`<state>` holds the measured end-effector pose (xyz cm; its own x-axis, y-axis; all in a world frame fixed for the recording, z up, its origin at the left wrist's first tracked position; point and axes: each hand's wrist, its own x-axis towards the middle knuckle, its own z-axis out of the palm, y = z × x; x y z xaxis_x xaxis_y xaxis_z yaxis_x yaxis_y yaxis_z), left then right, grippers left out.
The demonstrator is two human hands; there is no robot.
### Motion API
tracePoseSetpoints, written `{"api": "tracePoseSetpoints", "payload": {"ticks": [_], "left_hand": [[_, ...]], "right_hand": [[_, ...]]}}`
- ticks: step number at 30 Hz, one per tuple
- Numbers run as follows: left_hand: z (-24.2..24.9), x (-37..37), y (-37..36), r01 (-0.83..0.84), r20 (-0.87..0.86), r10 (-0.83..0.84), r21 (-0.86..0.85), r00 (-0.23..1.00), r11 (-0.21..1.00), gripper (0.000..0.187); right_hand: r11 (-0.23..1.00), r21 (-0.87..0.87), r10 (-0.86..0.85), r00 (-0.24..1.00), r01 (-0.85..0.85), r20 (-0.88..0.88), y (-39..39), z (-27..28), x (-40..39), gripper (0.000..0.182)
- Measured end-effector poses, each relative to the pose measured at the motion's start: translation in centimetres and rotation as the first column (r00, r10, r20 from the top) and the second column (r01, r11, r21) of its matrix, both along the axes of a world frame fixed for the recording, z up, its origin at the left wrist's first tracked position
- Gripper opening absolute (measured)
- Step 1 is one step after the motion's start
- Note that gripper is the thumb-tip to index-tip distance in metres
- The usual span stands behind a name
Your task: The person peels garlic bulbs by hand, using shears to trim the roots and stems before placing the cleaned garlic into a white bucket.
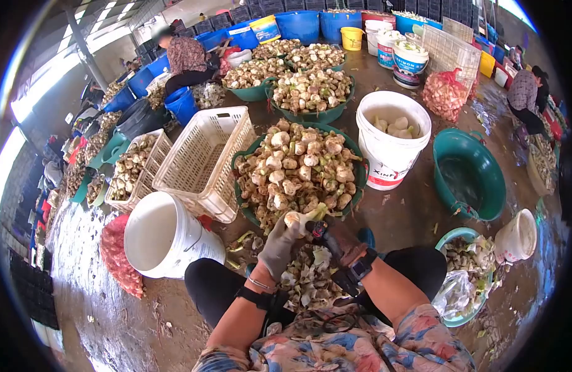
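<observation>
In a pale grey work glove, my left hand (277,251) is closed around a garlic bulb (292,219) with a thick green-white stem (314,214) pointing right. My right hand (343,243), in a dark glove, is closed beside the stem on a small black-and-red tool (317,229); its kind is not clear. Just beyond both hands stands a green tub (238,186) heaped with untrimmed garlic bulbs (298,164). Loose garlic skins and leaf scraps (307,276) lie between my legs, below the hands.
A white bucket (150,235) and a cream crate (205,155) stand left. To the right are a white bucket holding peeled pieces (393,158), a green basin (444,173) and a scrap tub (450,239). Behind are more garlic tubs (314,115) and a seated person (185,59).
</observation>
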<state>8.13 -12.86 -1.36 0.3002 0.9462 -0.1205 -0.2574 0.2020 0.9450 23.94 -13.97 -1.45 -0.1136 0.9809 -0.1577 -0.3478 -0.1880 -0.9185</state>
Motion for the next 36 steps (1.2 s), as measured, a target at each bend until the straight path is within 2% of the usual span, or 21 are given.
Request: {"api": "tracePoseSetpoints", "payload": {"ticks": [1, 3, 4, 5, 7, 8, 10, 12, 13, 15, 17, 18, 19, 21, 25, 27, 28, 31, 33, 35, 36], "left_hand": [[0.4, 0.0, -0.2, 0.005, 0.001, -0.005, -0.001, 1.000, 1.000, 0.049], [1.1, -0.1, -0.2, 0.054, -0.196, -0.026, 0.138, 0.980, 0.989, 0.048], [0.3, 0.0, 0.5, -0.114, -0.058, 0.121, 0.102, 0.991, 0.988, 0.050], [0.1, -0.4, 0.9, -0.115, -0.060, 0.121, 0.101, 0.991, 0.988, 0.050], [1.4, -1.5, 1.6, -0.084, 0.043, 0.097, -0.235, 0.994, 0.968, 0.042], [-0.9, -1.1, 2.9, -0.302, -0.344, 0.277, -0.020, 0.897, 0.953, 0.030], [-5.1, -1.1, 3.4, -0.261, -0.321, 0.314, 0.199, 0.893, 0.945, 0.028], [-4.9, -0.1, 2.1, -0.080, -0.330, 0.462, 0.738, 0.823, 0.670, 0.023], [-4.3, -0.2, 1.8, -0.079, -0.333, 0.460, 0.734, 0.823, 0.674, 0.023], [-3.2, -0.7, 1.2, -0.019, 0.081, 0.013, 0.068, 0.997, 0.998, 0.024], [-0.6, -1.0, 0.5, 0.020, 0.118, -0.019, -0.006, 0.993, 1.000, 0.029], [-0.1, -1.2, 0.3, -0.015, 0.206, 0.034, -0.096, 0.978, 0.995, 0.026], [0.3, -1.2, 0.3, -0.037, 0.286, 0.089, -0.184, 0.954, 0.982, 0.023], [0.0, -1.2, 0.3, -0.029, 0.237, 0.074, -0.189, 0.969, 0.982, 0.023], [0.0, -1.5, 1.1, -0.052, 0.424, 0.071, -0.055, 0.903, 0.997, 0.024], [0.9, -2.2, 2.0, -0.137, 0.327, 0.119, 0.034, 0.938, 0.990, 0.028], [0.6, -2.7, 2.3, -0.121, 0.269, 0.087, 0.114, 0.959, 0.986, 0.030], [-1.3, -3.2, 3.6, -0.129, 0.193, 0.101, 0.143, 0.976, 0.981, 0.031], [-1.9, -2.9, 3.9, -0.150, 0.174, 0.134, 0.084, 0.976, 0.985, 0.031], [-1.3, -2.0, 3.9, -0.059, 0.603, 0.329, -0.422, 0.727, 0.905, 0.029], [-5.6, -2.6, 4.7, -0.167, 0.326, 0.186, -0.085, 0.927, 0.982, 0.031]], "right_hand": [[1.000, -0.001, -0.005, 1.000, 0.005, 0.001, 0.1, 0.0, 0.2, 0.025], [0.999, 0.049, -0.017, 0.921, -0.002, 0.388, 0.6, -0.6, 0.4, 0.029], [0.948, 0.313, -0.213, 0.829, 0.048, 0.517, 0.7, -1.8, -0.2, 0.022], [0.949, 0.312, -0.212, 0.830, 0.048, 0.516, 0.7, -2.6, -0.1, 0.022], [0.995, 0.092, -0.035, 0.994, 0.025, 0.108, 0.4, -2.4, -0.7, 0.025], [0.996, 0.092, -0.026, 0.994, 0.016, 0.109, 0.4, -3.2, -0.8, 0.025], [0.958, 0.266, -0.098, 0.753, -0.105, 0.651, 0.4, -5.0, -0.3, 0.030], [0.973, 0.185, 0.024, 0.854, -0.140, 0.520, 0.0, -2.4, -0.1, 0.033], [0.976, 0.110, 0.137, 0.923, -0.188, 0.360, -0.3, -1.6, -0.1, 0.036], [0.973, 0.134, 0.139, 0.940, -0.188, 0.313, 1.2, -8.5, 0.4, 0.038], [0.929, 0.324, -0.147, 0.628, -0.178, 0.764, 0.9, -6.9, 1.0, 0.038], [0.963, 0.258, -0.020, 0.938, -0.075, 0.346, 2.6, -6.9, 0.2, 0.032], [0.963, 0.259, -0.022, 0.939, -0.072, 0.344, 2.7, -6.9, 0.6, 0.032], [0.974, -0.010, 0.042, 0.139, -0.224, 0.989, 2.3, -3.4, 1.7, 0.025], [0.819, 0.272, -0.286, 0.051, -0.506, 0.957, -0.5, -9.6, 1.0, 0.027], [0.817, -0.194, 0.324, 0.154, -0.543, 0.934, -1.7, -9.5, -1.0, 0.030], [0.695, -0.288, 0.428, 0.057, -0.659, 0.902, -2.1, -7.8, -1.9, 0.033], [0.637, -0.012, 0.293, 0.227, -0.770, 0.929, -2.2, -8.5, -1.9, 0.039], [0.686, -0.198, 0.391, 0.126, -0.700, 0.912, -0.2, -7.2, -1.5, 0.034], [0.946, 0.065, 0.203, 0.733, -0.319, 0.649, 1.8, -6.0, -1.1, 0.031], [0.947, 0.058, 0.204, 0.732, -0.316, 0.650, 2.5, -4.6, -1.2, 0.031]]}}
